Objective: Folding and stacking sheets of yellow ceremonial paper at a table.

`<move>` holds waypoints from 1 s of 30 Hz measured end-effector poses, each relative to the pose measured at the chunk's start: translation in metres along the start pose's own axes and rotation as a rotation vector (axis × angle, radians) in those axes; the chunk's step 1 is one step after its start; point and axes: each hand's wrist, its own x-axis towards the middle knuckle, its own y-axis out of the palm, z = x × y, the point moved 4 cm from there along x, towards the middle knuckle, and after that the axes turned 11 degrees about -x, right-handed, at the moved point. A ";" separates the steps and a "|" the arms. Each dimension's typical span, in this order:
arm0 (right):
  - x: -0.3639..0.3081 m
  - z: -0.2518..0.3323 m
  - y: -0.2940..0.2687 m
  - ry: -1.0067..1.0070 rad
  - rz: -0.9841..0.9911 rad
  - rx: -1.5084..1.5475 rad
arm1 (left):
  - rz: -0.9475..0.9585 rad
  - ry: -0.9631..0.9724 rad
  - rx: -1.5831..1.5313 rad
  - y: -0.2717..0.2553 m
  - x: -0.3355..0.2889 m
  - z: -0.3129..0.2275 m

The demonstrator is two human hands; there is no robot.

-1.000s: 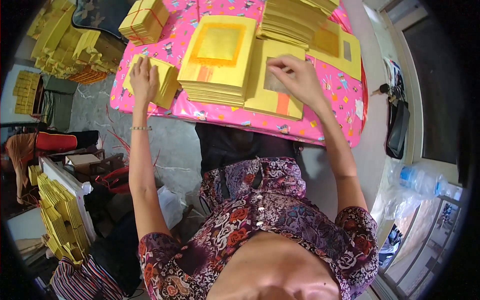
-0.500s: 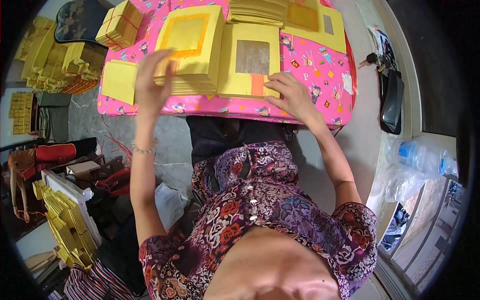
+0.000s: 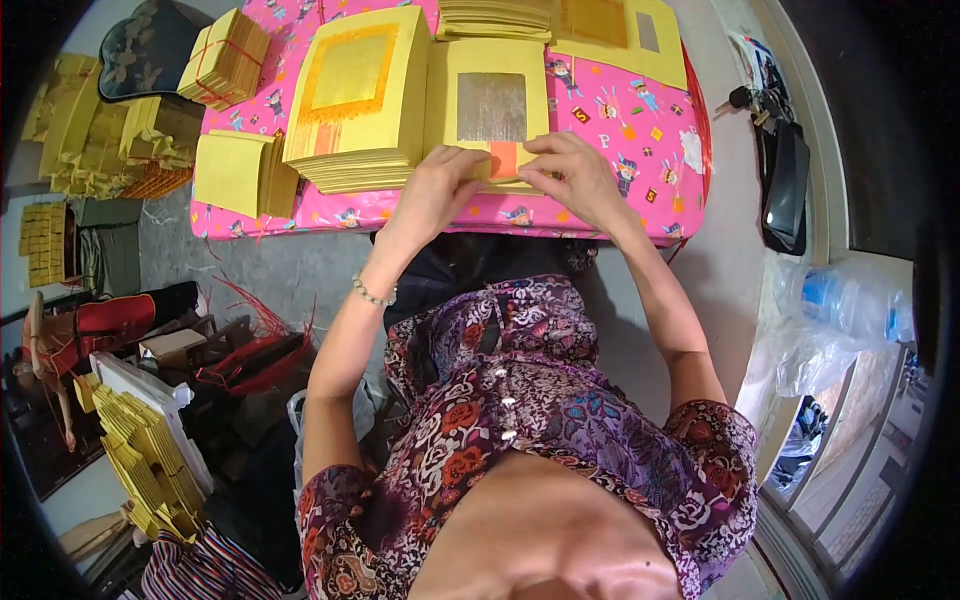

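Note:
A yellow joss paper sheet (image 3: pixel 441 98) with a silver square and an orange patch lies in front of me on a pink patterned table. At its near edge, my left hand (image 3: pixel 437 190) closes thumb and fingers on the paper, left of the orange patch. On the patch's other side, my right hand (image 3: pixel 575 178) pinches the same edge, which looks slightly raised between the hands. Just left of the sheet rises a thick stack of yellow paper (image 3: pixel 404 85), its top bearing a gold square with an orange border. The fingertips partly cover the sheet's near edge.
A smaller yellow stack (image 3: pixel 228 172) sits at the table's left, with a red-tied bundle (image 3: pixel 228 58) behind it. More yellow paper (image 3: pixel 495 18) is piled at the back, beside sheets (image 3: pixel 665 60) at the right. The pink table's front edge (image 3: pixel 350 222) runs close to my body.
My left hand has come right and down, from above the thick stack to the sheet's near edge. My right hand has shifted slightly left, and the two now pinch the edge together.

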 end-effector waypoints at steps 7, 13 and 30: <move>0.002 -0.003 0.001 0.053 -0.004 0.052 | -0.024 -0.042 -0.054 -0.001 0.001 0.001; 0.002 -0.003 0.003 0.046 0.014 0.047 | -0.031 -0.071 -0.056 -0.001 0.001 0.004; 0.010 0.015 -0.012 0.034 -0.065 -0.008 | -0.059 0.136 0.206 0.013 0.011 -0.010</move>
